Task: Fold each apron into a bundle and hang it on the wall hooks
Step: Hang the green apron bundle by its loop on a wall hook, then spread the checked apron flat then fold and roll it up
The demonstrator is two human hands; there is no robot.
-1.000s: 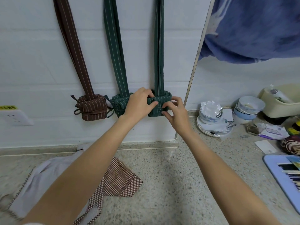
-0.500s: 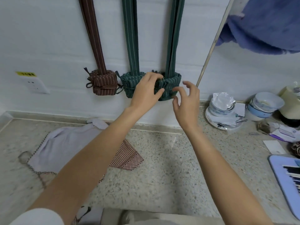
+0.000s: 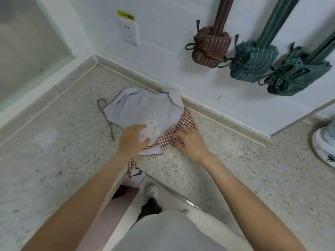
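Note:
A pale lilac apron (image 3: 143,109) with red-checked trim lies crumpled on the speckled counter (image 3: 54,142) near the wall. My left hand (image 3: 133,140) grips its near edge, with lilac cloth bunched under the fingers. My right hand (image 3: 190,142) pinches the red-checked part beside it. On the wall hang three tied bundles by their straps: a brown striped one (image 3: 211,47), a green striped one (image 3: 253,61) and another green one (image 3: 297,78) to its right.
A white wall socket (image 3: 129,32) with a yellow label sits left of the bundles. A frosted window (image 3: 27,42) fills the left wall. White dishes (image 3: 324,149) stand at the right edge. The counter's front edge drops off below my hands, with a shoe (image 3: 152,190) on the floor.
Both hands let go of the right green bundle on the wall and came down to the lilac apron on the counter. My view swung left and down.

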